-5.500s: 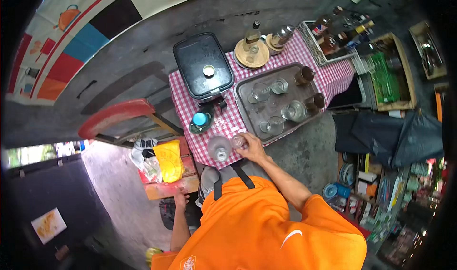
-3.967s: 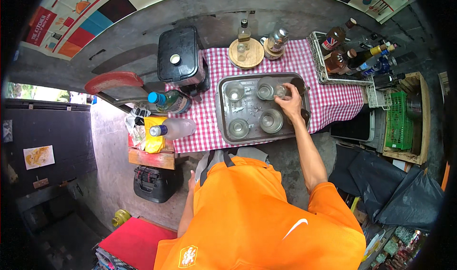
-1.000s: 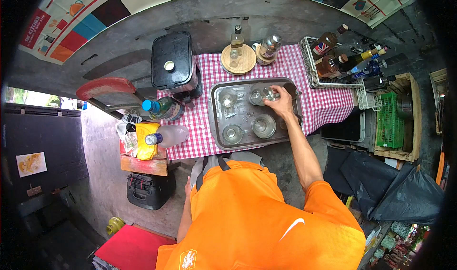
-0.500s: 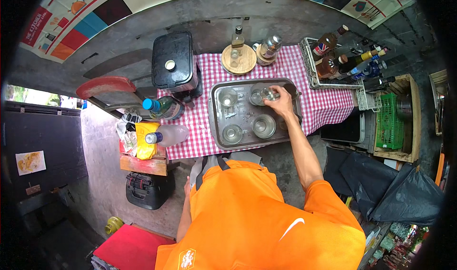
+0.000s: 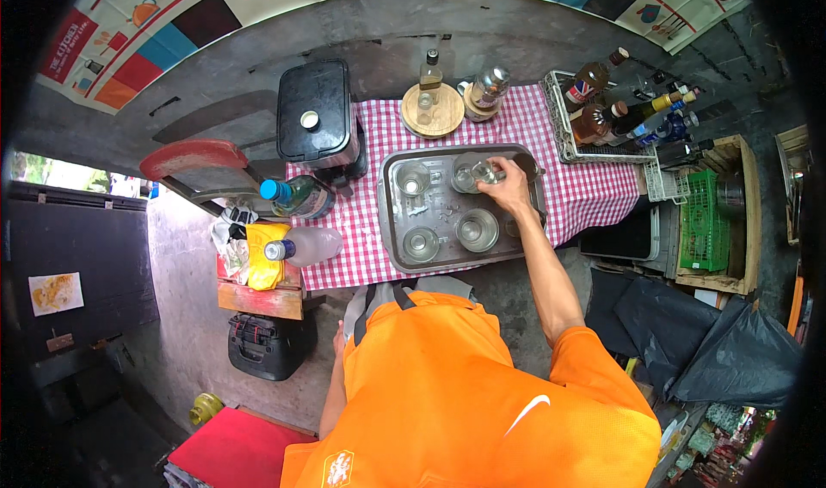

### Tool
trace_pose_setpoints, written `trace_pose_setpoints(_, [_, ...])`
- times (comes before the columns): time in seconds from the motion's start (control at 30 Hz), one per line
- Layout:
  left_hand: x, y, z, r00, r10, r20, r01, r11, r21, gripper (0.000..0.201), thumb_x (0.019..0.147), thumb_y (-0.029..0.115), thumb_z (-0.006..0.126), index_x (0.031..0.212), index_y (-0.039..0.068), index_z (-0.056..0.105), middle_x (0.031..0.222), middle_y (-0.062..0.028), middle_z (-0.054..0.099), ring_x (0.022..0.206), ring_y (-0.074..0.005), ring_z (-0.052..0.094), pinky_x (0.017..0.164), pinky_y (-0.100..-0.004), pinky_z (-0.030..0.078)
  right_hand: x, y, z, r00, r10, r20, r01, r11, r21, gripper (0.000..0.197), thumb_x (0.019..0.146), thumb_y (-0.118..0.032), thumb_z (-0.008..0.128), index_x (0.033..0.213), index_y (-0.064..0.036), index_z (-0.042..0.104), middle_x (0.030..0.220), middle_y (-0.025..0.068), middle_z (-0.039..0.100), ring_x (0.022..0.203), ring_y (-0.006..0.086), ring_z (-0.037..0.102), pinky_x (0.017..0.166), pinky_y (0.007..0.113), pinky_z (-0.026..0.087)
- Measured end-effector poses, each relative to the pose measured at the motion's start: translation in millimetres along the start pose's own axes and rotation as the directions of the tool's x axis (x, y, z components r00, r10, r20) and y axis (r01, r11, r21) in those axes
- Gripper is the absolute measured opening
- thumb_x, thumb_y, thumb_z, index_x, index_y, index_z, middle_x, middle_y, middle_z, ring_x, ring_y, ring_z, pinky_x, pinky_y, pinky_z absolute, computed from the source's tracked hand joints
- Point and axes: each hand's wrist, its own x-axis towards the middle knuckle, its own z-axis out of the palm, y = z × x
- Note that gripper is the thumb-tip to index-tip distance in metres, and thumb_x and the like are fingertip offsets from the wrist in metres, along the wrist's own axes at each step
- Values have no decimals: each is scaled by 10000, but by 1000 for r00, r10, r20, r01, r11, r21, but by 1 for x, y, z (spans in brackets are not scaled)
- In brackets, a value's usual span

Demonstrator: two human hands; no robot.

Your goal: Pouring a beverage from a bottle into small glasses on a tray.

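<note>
My right hand (image 5: 511,187) is over the far right part of a dark tray (image 5: 394,215), its fingers closed around a small clear glass (image 5: 487,172). Right beside that is a larger drinking glass (image 5: 465,170), and the two overlap in view. Other clear glasses stand on the tray: a far left glass (image 5: 413,178), a near left glass (image 5: 421,244) and a wider glass (image 5: 477,229) near the middle. A dark round vessel (image 5: 527,161) is partly hidden behind my hand. My left hand (image 5: 339,338) hangs low beside my body, its fingers mostly hidden.
The tray lies on a checked tablecloth (image 5: 564,197). Behind it are a wooden board (image 5: 446,116) with a bottle and a jar (image 5: 491,85). A wire rack (image 5: 561,135) of bottles stands at right. At left are a black-lidded container (image 5: 311,88), a blue-capped bottle (image 5: 308,197) and a clear bottle (image 5: 316,245).
Almost everything stays in place. The view shifts very slightly, and my right hand keeps the small glass over the tray.
</note>
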Motion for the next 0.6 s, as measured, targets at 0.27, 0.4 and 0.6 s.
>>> trace_pose_setpoints(0.27, [-3, 4, 3, 996, -68, -64, 73, 994, 84, 672, 864, 623, 465, 1212, 61, 590, 1197, -128, 600, 1122, -218, 526, 959, -326, 369, 0, 0, 0, 999, 47, 27, -47, 999, -3, 535, 588, -232, 786, 1071, -68, 628, 950, 103, 612, 909, 237, 606, 836, 339, 480])
trace_pose_setpoints(0.4, [-3, 0, 3, 999, -37, -7, 37, 999, -19, 679, 868, 623, 456, 1209, 51, 590, 1198, -138, 598, 1118, -221, 529, 957, -324, 370, 0, 2, 1, 1000, 3, -21, -3, 1000, -16, 518, 580, -225, 790, 1045, -57, 637, 886, 90, 617, 839, 202, 605, 784, 316, 491])
trace_pose_setpoints(0.6, [-1, -3, 3, 1000, -27, -15, 27, 999, 27, 669, 884, 590, 462, 1209, 18, 581, 1200, -135, 595, 1112, -207, 530, 956, -310, 371, 0, 3, 1, 1000, 3, -17, -4, 999, -39, 505, 584, -220, 784, 1039, -57, 637, 896, 90, 621, 848, 204, 610, 785, 314, 494])
